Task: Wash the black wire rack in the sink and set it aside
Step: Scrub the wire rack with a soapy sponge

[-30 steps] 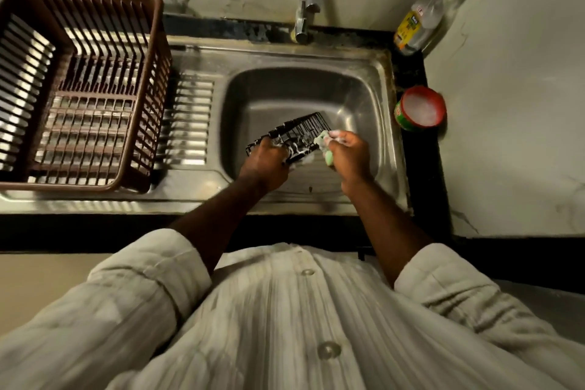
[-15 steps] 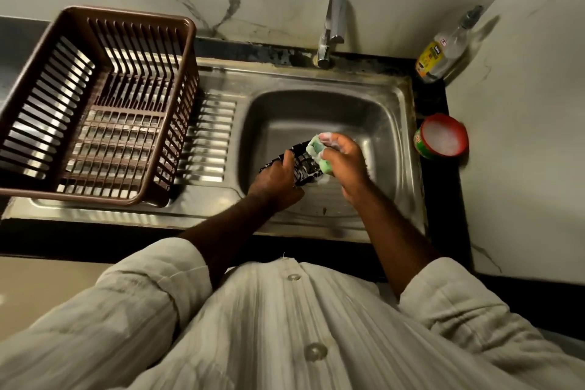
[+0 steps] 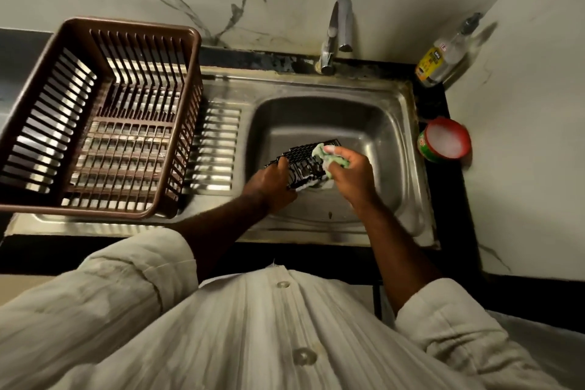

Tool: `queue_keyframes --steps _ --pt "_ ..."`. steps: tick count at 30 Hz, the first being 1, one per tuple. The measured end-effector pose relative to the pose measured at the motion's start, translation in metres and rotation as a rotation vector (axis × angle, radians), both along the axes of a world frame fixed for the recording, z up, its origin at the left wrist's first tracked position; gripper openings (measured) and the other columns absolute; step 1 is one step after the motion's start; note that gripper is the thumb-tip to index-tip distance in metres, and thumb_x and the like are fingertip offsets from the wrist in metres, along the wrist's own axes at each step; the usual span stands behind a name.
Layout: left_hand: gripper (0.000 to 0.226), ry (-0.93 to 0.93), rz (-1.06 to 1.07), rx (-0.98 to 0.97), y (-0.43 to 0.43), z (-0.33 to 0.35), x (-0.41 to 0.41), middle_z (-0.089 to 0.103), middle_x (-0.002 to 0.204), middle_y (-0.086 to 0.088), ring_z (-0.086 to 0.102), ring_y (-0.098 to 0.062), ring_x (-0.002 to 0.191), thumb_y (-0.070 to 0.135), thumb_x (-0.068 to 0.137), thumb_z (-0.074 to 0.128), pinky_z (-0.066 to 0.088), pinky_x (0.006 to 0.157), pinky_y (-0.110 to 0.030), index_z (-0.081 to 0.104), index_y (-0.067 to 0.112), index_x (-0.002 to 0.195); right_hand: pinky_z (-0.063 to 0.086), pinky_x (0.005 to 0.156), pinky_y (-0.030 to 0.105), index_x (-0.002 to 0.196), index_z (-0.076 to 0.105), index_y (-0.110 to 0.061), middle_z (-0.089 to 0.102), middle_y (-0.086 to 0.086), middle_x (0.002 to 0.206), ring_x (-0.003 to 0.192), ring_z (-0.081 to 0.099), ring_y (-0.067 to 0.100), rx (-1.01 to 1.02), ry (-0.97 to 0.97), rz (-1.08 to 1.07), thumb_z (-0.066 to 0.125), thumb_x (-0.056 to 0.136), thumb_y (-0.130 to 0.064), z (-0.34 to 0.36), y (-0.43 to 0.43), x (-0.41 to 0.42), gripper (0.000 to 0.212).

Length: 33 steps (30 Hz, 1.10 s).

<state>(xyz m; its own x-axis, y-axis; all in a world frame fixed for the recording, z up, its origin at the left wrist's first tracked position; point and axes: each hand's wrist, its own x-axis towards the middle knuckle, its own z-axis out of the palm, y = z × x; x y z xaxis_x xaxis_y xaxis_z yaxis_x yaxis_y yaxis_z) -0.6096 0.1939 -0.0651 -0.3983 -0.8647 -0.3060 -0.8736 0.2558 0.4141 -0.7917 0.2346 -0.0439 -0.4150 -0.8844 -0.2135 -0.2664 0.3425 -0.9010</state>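
Note:
The black wire rack (image 3: 302,160) is held tilted over the steel sink basin (image 3: 373,130). My left hand (image 3: 270,182) grips its near left edge. My right hand (image 3: 351,174) is closed around a green soapy sponge (image 3: 329,157) that presses on the rack's right part. White foam clings to the rack's lower edge. Both hands hide part of the rack.
A brown slatted plastic dish basket (image 3: 104,117) stands on the ribbed drainboard (image 3: 215,149) at the left. The tap (image 3: 337,28) rises behind the basin. A soap bottle (image 3: 443,54) and a red tub of foamy dish paste (image 3: 446,141) sit on the dark counter at the right.
My right hand has kept rubbing the sponge across the rack, shifting from its near right corner up onto its top right part. My head has tilted, so the scene sits lower in view.

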Motion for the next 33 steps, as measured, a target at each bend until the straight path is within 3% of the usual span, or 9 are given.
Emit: queue_keyframes --steps 5,7,12,18,21,24,29,31,33 --pt "0.058 -0.059 0.047 -0.038 0.008 -0.003 0.005 0.068 0.113 -0.018 0.066 -0.041 0.1 0.042 0.079 0.072 0.052 0.076 -0.041 0.049 0.009 0.12 0.04 0.064 -0.003 0.116 0.073 -0.009 0.074 -0.001 0.101 0.078 0.064 0.004 -0.098 0.288 0.105 0.074 0.086 -0.01 0.002 -0.004 0.003 0.03" --pt "0.059 -0.071 0.06 -0.04 0.009 -0.002 0.007 0.068 0.112 -0.018 0.066 -0.041 0.099 0.043 0.079 0.072 0.053 0.077 -0.041 0.05 0.009 0.121 0.039 0.061 -0.003 0.117 0.074 -0.011 0.075 0.0 0.102 0.072 0.065 0.006 -0.086 0.34 0.142 0.074 0.085 -0.009 0.003 -0.009 0.008 0.031" --pt "0.062 -0.08 0.049 -0.04 0.008 -0.002 0.004 0.069 0.11 -0.016 0.067 -0.038 0.096 0.045 0.077 0.074 0.055 0.075 -0.04 0.048 0.01 0.121 0.045 0.093 0.014 0.114 0.075 -0.01 0.074 0.005 0.113 0.104 0.069 0.016 -0.103 0.475 0.348 0.063 0.083 0.002 0.019 -0.031 0.024 0.036" --pt "0.061 -0.097 0.036 -0.075 0.007 -0.002 -0.007 0.067 0.114 -0.013 0.067 -0.035 0.099 0.043 0.079 0.072 0.053 0.078 -0.039 0.049 0.011 0.125 0.053 0.096 0.032 0.108 0.077 -0.008 0.074 0.01 0.11 0.103 0.068 0.024 -0.026 0.559 0.458 0.057 0.076 0.003 0.014 -0.033 0.031 0.039" --pt "0.062 -0.087 0.038 -0.063 0.006 -0.004 -0.008 0.068 0.113 -0.013 0.067 -0.036 0.099 0.047 0.077 0.074 0.054 0.078 -0.04 0.05 0.011 0.123 0.057 0.084 0.039 0.093 0.078 -0.004 0.075 0.014 0.095 0.09 0.068 0.027 0.019 0.618 0.468 0.057 0.077 -0.002 0.007 -0.023 0.025 0.027" --pt "0.063 -0.073 0.052 -0.041 0.002 -0.004 -0.007 0.068 0.112 -0.015 0.067 -0.039 0.099 0.046 0.074 0.076 0.056 0.079 -0.043 0.05 0.012 0.12 0.048 0.061 0.032 0.071 0.072 -0.009 0.066 0.007 0.071 0.069 0.061 0.023 0.083 0.661 0.517 0.053 0.076 -0.01 0.001 -0.013 0.018 0.02" --pt "0.06 -0.107 0.027 -0.048 0.001 0.0 -0.008 0.067 0.113 -0.015 0.066 -0.039 0.1 0.041 0.075 0.075 0.052 0.076 -0.04 0.048 0.012 0.121 0.043 0.046 0.033 0.063 0.068 -0.009 0.06 0.005 0.056 0.051 0.054 0.019 0.114 0.57 0.488 0.058 0.083 -0.007 0.01 -0.013 0.009 0.022" --pt "0.06 -0.12 0.015 -0.059 0.002 0.001 -0.011 0.067 0.113 -0.014 0.066 -0.038 0.099 0.041 0.076 0.075 0.052 0.076 -0.04 0.048 0.013 0.121 0.049 0.058 0.037 0.069 0.07 -0.006 0.063 0.008 0.067 0.064 0.055 0.02 0.012 0.577 0.419 0.06 0.081 -0.007 0.012 -0.019 0.008 0.016" --pt "0.06 -0.123 0.0 -0.07 0.002 0.001 -0.013 0.068 0.112 -0.012 0.066 -0.036 0.098 0.042 0.076 0.075 0.051 0.075 -0.038 0.049 0.014 0.121 0.048 0.077 0.028 0.09 0.076 -0.005 0.066 0.01 0.094 0.086 0.056 0.019 -0.044 0.561 0.37 0.064 0.083 -0.011 0.01 -0.025 0.011 0.015"
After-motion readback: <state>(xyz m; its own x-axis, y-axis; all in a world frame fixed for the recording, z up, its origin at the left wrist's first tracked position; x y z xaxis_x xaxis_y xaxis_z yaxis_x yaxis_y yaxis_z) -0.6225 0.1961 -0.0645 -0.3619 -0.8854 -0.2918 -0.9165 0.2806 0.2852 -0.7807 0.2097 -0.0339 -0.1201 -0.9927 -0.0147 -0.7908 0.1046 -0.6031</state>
